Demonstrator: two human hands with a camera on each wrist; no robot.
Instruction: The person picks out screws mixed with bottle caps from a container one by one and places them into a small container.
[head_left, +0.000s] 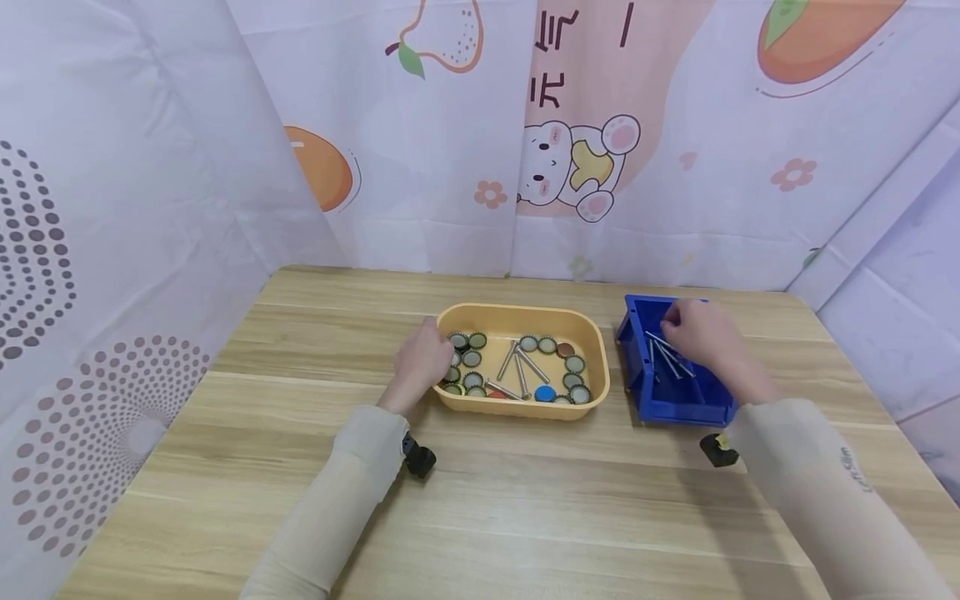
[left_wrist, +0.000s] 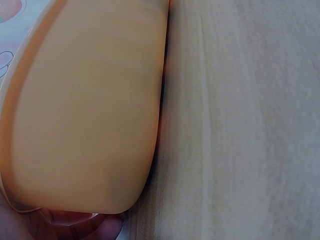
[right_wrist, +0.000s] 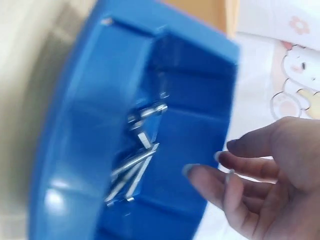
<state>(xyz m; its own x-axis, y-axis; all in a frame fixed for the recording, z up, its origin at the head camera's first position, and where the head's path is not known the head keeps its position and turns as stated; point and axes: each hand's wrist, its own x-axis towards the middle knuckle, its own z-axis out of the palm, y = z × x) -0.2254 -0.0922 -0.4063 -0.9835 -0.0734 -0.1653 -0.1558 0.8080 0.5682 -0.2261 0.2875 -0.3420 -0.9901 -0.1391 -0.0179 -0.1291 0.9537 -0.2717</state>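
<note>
My left hand [head_left: 423,357] grips the left end of a yellow plastic tray [head_left: 517,407]. Seen from the left wrist, its fingers [left_wrist: 107,227] curl at the tray's end below the rim. Inside the tray lie several crimped bottle caps [head_left: 574,364], a blue cap [head_left: 544,393] and several long silver screws [head_left: 532,367]. Over the blue bin [head_left: 678,411] is my right hand [head_left: 701,332]. The right wrist view shows its fingers loosely bent and apart, with nothing between them. Several silver screws [right_wrist: 135,172] lie on the bin's floor, a little away from the fingertips.
Tray and bin stand side by side, with a narrow gap, on a wood-grain table [head_left: 540,500]. A printed white curtain [head_left: 420,167] hangs behind the table's far edge. Small black cameras [head_left: 418,457] are strapped at both wrists.
</note>
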